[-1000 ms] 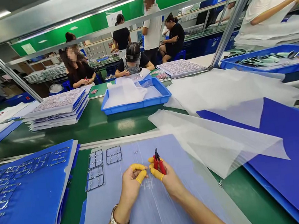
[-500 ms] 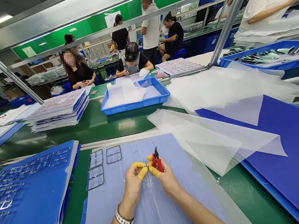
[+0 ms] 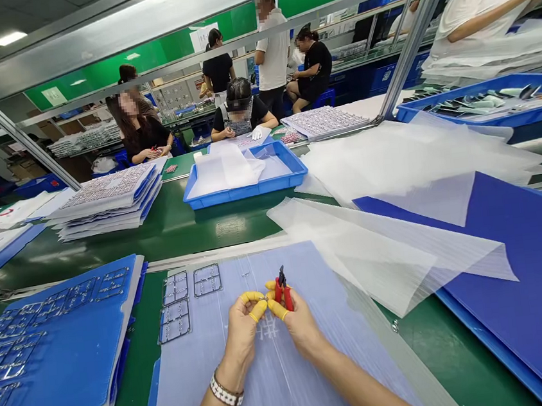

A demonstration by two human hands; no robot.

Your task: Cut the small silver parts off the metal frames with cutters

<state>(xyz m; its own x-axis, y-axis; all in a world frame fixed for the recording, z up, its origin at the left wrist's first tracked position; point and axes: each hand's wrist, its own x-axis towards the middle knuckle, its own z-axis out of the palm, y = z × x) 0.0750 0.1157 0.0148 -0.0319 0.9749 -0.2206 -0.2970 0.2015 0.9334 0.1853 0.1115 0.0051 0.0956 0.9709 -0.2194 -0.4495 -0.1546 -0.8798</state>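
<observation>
Both hands meet over a pale blue sheet [image 3: 212, 377], with yellow finger cots on thumbs and fingers. My left hand [image 3: 242, 325] is closed, pinching a tiny shiny metallic part [image 3: 264, 298] at its fingertips. The thumb and finger of my right hand [image 3: 300, 322] close on the other side of this part. Tucked in the right hand are red-handled nippers [image 3: 283, 289], their dark jaws pointing up and away. Up and left on the sheet lie black-framed sprues [image 3: 174, 321] with small shiny parts. Another tiny part [image 3: 245, 274] lies beyond the fingertips.
More sprues cover a stack of blue boards [image 3: 76, 378] at left. A blue tray [image 3: 245, 193] with white sheets stands ahead. Translucent sheets [image 3: 403, 260] overlap a dark blue board [image 3: 541, 284] at right. Metal uprights frame the bench; several people sit or stand beyond.
Both hands stay nearly in place, fingertips still together, shifting only slightly. The tiny part between them looks a little turned. The nippers remain in the right hand.
</observation>
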